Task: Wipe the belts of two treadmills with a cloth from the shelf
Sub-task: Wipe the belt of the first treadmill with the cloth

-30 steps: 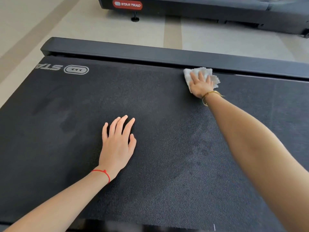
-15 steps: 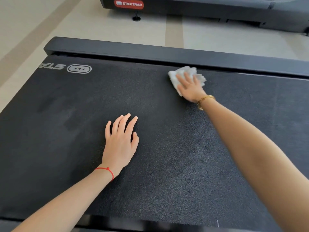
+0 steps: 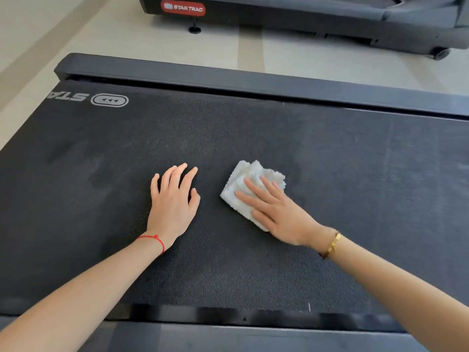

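A black textured treadmill belt (image 3: 253, 138) fills most of the view. A folded white cloth (image 3: 243, 184) lies on the middle of the belt. My right hand (image 3: 276, 212) presses flat on the cloth with fingers spread, covering its near right part. Just left of the cloth, my left hand (image 3: 173, 201) rests flat on the belt, fingers slightly apart, holding nothing. A second treadmill (image 3: 291, 16) with a red STAR TRAC label stands across the floor at the top.
A black side rail (image 3: 228, 77) runs along the belt's far edge, and a grey rail (image 3: 253, 336) borders the near edge. Pale floor (image 3: 101, 34) lies between the two treadmills. A white logo (image 3: 109, 100) marks the belt's far left.
My right hand has dragged the cloth from the belt's far edge by the rail toward me, to the middle of the belt beside my left hand. The left hand has stayed put.
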The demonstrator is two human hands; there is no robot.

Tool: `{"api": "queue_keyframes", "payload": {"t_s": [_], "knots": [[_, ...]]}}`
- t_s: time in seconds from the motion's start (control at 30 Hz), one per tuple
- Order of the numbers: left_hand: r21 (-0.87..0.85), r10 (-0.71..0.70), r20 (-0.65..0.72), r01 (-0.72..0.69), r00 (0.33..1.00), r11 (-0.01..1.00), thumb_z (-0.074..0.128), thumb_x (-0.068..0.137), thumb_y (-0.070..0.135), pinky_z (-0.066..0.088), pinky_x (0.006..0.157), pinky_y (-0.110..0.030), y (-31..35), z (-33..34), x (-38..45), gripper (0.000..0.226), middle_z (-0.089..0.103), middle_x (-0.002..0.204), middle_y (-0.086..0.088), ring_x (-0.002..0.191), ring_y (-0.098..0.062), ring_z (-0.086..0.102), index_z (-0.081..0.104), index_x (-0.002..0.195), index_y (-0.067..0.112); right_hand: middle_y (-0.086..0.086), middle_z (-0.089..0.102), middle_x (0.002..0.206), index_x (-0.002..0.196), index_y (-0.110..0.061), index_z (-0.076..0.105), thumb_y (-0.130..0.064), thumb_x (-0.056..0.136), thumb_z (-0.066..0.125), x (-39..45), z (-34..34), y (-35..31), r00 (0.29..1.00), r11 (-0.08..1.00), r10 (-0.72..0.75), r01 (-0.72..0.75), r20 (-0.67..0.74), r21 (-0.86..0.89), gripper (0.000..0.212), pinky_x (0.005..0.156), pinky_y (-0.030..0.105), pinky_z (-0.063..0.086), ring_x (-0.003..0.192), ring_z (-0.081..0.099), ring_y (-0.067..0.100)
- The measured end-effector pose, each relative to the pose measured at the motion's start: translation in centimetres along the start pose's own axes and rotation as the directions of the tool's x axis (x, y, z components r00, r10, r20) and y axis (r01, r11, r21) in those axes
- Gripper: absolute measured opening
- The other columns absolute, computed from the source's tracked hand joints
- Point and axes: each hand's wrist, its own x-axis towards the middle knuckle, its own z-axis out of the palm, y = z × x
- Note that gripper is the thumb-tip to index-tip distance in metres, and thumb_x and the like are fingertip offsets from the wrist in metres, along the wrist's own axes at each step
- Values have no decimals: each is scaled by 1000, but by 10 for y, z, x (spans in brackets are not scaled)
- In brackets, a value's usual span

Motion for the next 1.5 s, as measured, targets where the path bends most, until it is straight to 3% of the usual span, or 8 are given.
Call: {"api": "queue_keyframes", "payload": {"t_s": [0.13, 0.23, 0.6, 0.7, 0.87, 1.1, 1.23, 1.5], "knots": [[-16, 5, -8, -5, 1000, 1000, 42, 100, 26, 17, 120, -53, -1, 1, -1, 48, 39, 153, -7, 144, -26, 31, 42, 148, 17, -5, 1, 164, 153, -39, 14, -33, 106, 28, 6, -17, 20, 970, 971, 240, -240, -48, 13, 49, 121, 47, 3, 151, -6, 29], [-23, 1, -8, -1, 1000, 1000, 41, 100, 27, 17, 121, -53, -2, 3, 0, 49, 39, 153, -7, 145, -25, 30, 42, 148, 18, -5, 1, 164, 154, -38, 16, -31, 106, 28, 12, -15, 5, 931, 934, 356, -351, -82, 70, 49, 121, 46, -3, 150, -7, 31], [-41, 16, -36, -18, 999, 999, 44, 100, 24, 18, 119, -54, -2, 3, -2, 47, 40, 152, -7, 144, -26, 32, 44, 146, 17, -14, -3, 163, 153, -44, 11, -38, 106, 24, -86, 37, -115, 991, 992, -125, 125, 47, -2, 50, 122, 41, -6, 151, -12, 23], [-41, 24, -21, -25, 999, 999, 42, 101, 24, 17, 120, -54, -3, 3, -2, 48, 38, 154, -7, 146, -25, 29, 42, 147, 16, -11, 0, 163, 153, -40, 15, -37, 105, 26, -69, 25, -86, 998, 995, -56, 58, 23, -77, 49, 123, 38, -3, 151, -9, 25], [-50, 24, -7, -25, 1000, 998, 40, 102, 24, 14, 122, -53, -3, 3, -2, 48, 35, 157, -8, 148, -26, 26, 39, 150, 16, -6, 1, 164, 153, -40, 16, -33, 106, 30, -35, 3, -48, 956, 959, 285, -284, -68, 17, 49, 121, 40, -6, 150, -7, 31], [-59, 29, -29, -30, 999, 998, 43, 101, 22, 15, 121, -54, -2, 2, -3, 47, 38, 154, -8, 146, -26, 28, 42, 147, 15, -12, 1, 163, 153, -44, 16, -44, 104, 28, -74, 37, -113, 1000, 1000, -6, 6, 0, -17, 51, 122, 40, -8, 151, -8, 26], [-49, 25, -27, -27, 999, 998, 42, 101, 23, 15, 121, -53, -3, 3, -2, 47, 37, 155, -7, 146, -25, 28, 42, 148, 16, -7, 22, 160, 150, -46, 24, -57, 100, 30, -66, 27, -106, 999, 987, -50, 46, -18, -152, 52, 122, 45, 11, 147, 19, 30], [-44, 22, -30, -23, 999, 999, 42, 100, 23, 15, 120, -53, -3, 4, -1, 48, 37, 154, -7, 145, -25, 29, 42, 147, 16, -2, 0, 164, 154, -41, 15, -50, 103, 27, -42, 41, -123, 998, 992, -63, 61, -15, -109, 53, 120, 53, 0, 149, -14, 33]]}}
